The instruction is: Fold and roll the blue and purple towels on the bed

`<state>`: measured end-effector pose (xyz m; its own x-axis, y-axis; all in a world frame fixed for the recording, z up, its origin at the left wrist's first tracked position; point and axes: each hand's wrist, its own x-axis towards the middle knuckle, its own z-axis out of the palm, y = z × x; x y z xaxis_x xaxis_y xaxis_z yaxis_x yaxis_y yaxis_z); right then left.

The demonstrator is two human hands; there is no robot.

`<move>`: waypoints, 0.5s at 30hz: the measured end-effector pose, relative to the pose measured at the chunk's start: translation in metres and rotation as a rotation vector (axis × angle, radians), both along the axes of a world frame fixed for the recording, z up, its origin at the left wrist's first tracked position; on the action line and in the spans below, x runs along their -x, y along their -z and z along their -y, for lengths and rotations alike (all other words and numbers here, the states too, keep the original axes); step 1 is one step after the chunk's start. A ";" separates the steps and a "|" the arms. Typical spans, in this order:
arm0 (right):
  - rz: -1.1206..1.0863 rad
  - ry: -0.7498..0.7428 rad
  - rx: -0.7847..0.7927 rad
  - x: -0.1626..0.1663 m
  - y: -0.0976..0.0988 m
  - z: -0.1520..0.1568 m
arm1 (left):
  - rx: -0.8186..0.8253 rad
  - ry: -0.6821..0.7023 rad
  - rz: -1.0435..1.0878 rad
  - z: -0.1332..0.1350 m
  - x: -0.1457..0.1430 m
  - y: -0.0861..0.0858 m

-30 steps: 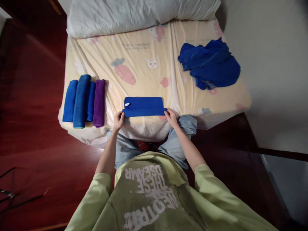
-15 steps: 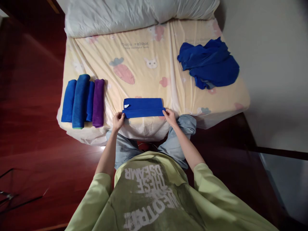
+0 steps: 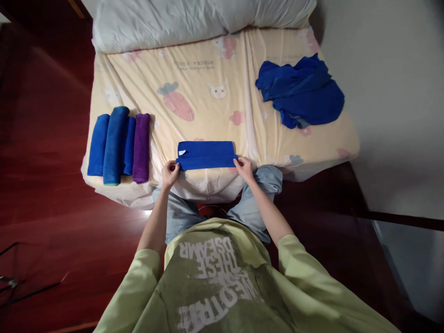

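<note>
A folded dark blue towel (image 3: 206, 155) lies flat near the front edge of the bed, a small white tag at its left end. My left hand (image 3: 169, 173) pinches the towel's near left corner. My right hand (image 3: 244, 168) pinches its near right corner. Both hands are closed on the cloth's near edge, which is folded over into a narrow strip.
The bed (image 3: 215, 83) has a yellow cartoon-print sheet. Three blue rolled towels (image 3: 111, 144) and a purple one (image 3: 141, 148) lie side by side at its left edge. A crumpled heap of blue cloths (image 3: 301, 92) sits at the right. A white pillow (image 3: 201, 18) lies at the back.
Almost nothing moved; the hands keep their hold on the towel's near corners, and the view has shifted slightly.
</note>
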<state>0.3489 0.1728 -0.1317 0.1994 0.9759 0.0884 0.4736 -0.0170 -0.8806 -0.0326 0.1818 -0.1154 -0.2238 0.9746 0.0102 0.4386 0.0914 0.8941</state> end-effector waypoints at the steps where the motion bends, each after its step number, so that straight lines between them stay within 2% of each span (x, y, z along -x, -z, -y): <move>1: 0.000 0.000 -0.001 0.000 0.000 0.000 | -0.001 -0.006 0.010 0.000 0.000 0.000; 15: -0.002 0.033 -0.002 0.003 -0.001 0.000 | 0.018 -0.042 0.026 0.000 -0.005 -0.005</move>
